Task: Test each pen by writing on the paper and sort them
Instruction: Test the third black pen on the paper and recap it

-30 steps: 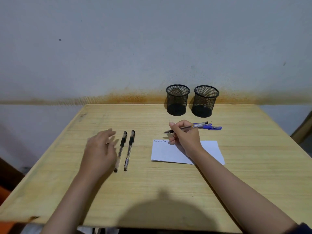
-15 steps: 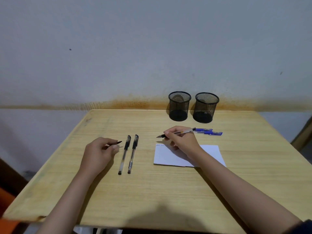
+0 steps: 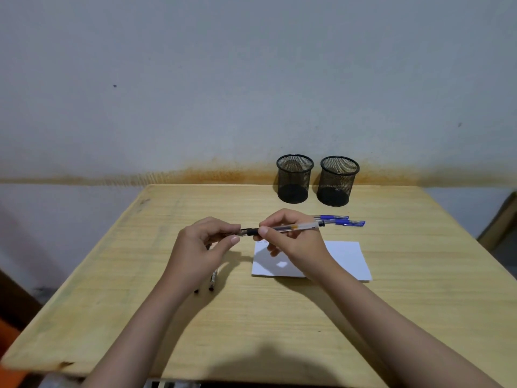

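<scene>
My right hand (image 3: pixel 293 239) holds a clear black-ink pen (image 3: pixel 296 227) level above the table, tip pointing left. My left hand (image 3: pixel 201 247) pinches a black pen cap (image 3: pixel 242 231) at that tip. Whether the cap is fully seated on the pen is not visible. A white paper (image 3: pixel 344 259) lies under and right of my right hand, with small writing at its top left corner. Two black pens (image 3: pixel 213 278) lie on the table, mostly hidden under my left hand. Two blue pens (image 3: pixel 340 220) lie behind the paper.
Two black mesh cups, one on the left (image 3: pixel 294 178) and one on the right (image 3: pixel 338 180), stand at the back of the wooden table (image 3: pixel 279 317) against the wall. The table's left edge and front edge are close to my forearms.
My left hand picked the cap up from beside the black pens and moved right to meet the pen tip. My right hand lifted the pen off the paper and turned it level.
</scene>
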The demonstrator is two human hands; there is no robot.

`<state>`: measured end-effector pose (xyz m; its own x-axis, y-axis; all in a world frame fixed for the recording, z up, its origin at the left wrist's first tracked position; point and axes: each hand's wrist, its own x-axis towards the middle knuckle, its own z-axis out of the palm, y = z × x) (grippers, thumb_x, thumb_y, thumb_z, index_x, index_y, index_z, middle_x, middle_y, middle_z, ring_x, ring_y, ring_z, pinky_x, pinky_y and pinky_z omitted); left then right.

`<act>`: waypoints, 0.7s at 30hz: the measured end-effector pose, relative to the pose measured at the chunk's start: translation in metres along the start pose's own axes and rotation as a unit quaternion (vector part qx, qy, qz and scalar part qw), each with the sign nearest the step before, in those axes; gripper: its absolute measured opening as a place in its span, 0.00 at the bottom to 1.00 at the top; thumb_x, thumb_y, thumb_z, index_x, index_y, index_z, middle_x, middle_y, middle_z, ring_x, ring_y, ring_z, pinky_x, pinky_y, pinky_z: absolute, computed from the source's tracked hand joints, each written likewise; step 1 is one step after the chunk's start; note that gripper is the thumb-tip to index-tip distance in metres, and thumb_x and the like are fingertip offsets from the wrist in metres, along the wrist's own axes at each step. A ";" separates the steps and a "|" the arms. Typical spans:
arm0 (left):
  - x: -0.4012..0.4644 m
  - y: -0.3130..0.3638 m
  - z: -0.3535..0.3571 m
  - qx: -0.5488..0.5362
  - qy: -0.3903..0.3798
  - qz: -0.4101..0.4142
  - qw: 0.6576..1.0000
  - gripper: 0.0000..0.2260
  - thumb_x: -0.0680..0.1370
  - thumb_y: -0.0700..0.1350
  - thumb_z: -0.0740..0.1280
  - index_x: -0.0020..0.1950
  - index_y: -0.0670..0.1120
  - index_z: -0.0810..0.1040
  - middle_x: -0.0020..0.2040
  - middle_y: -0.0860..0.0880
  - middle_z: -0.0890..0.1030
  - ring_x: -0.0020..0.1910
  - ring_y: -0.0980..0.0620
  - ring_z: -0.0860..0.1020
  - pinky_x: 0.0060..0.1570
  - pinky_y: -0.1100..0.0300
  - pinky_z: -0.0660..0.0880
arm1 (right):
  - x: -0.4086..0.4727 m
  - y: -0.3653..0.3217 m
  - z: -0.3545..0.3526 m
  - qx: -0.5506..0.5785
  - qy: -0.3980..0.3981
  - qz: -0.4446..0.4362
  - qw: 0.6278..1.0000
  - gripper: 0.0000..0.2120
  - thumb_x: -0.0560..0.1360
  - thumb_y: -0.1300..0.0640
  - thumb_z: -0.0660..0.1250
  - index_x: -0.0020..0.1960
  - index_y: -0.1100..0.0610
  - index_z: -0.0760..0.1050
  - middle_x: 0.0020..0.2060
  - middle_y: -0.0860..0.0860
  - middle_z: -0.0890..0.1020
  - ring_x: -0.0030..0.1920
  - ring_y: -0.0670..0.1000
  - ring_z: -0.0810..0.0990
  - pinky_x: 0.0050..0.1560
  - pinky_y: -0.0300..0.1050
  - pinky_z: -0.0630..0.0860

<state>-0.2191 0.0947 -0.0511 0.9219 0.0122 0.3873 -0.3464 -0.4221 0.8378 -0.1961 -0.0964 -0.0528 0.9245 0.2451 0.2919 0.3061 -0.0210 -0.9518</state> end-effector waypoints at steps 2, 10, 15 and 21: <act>0.000 0.003 0.003 -0.004 0.000 0.012 1.000 0.10 0.70 0.36 0.72 0.44 0.51 0.84 0.43 0.54 0.82 0.43 0.55 0.80 0.45 0.63 0.76 | -0.001 -0.001 -0.001 -0.010 -0.002 -0.008 1.000 0.01 0.73 0.63 0.71 0.42 0.58 0.80 0.38 0.56 0.85 0.34 0.50 0.81 0.35 0.47 0.79; 0.001 0.007 0.007 -0.042 0.016 0.048 0.998 0.15 0.69 0.30 0.70 0.41 0.52 0.84 0.40 0.48 0.81 0.40 0.55 0.79 0.42 0.65 0.74 | -0.012 -0.008 0.005 0.003 0.019 -0.044 0.999 0.04 0.71 0.65 0.73 0.41 0.57 0.80 0.34 0.48 0.84 0.35 0.46 0.84 0.38 0.37 0.78; 0.006 0.009 0.000 -0.052 -0.022 0.069 0.996 0.11 0.68 0.36 0.70 0.42 0.52 0.84 0.41 0.49 0.82 0.41 0.55 0.80 0.43 0.64 0.74 | -0.015 -0.009 0.004 -0.011 0.006 -0.052 0.999 0.07 0.70 0.65 0.74 0.42 0.55 0.81 0.35 0.45 0.85 0.39 0.47 0.85 0.42 0.36 0.79; 0.019 0.003 -0.013 -0.014 -0.069 0.068 0.995 0.14 0.69 0.31 0.71 0.44 0.50 0.85 0.45 0.52 0.84 0.50 0.54 0.81 0.54 0.58 0.75 | -0.004 -0.007 -0.003 0.042 -0.118 0.037 0.991 0.09 0.72 0.67 0.68 0.52 0.63 0.81 0.47 0.61 0.85 0.47 0.57 0.84 0.49 0.50 0.81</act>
<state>-0.2048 0.1057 -0.0362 0.8809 -0.1677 0.4426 -0.4717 -0.3867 0.7924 -0.2012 -0.1004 -0.0471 0.8619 0.4656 0.2008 0.2109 0.0309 -0.9770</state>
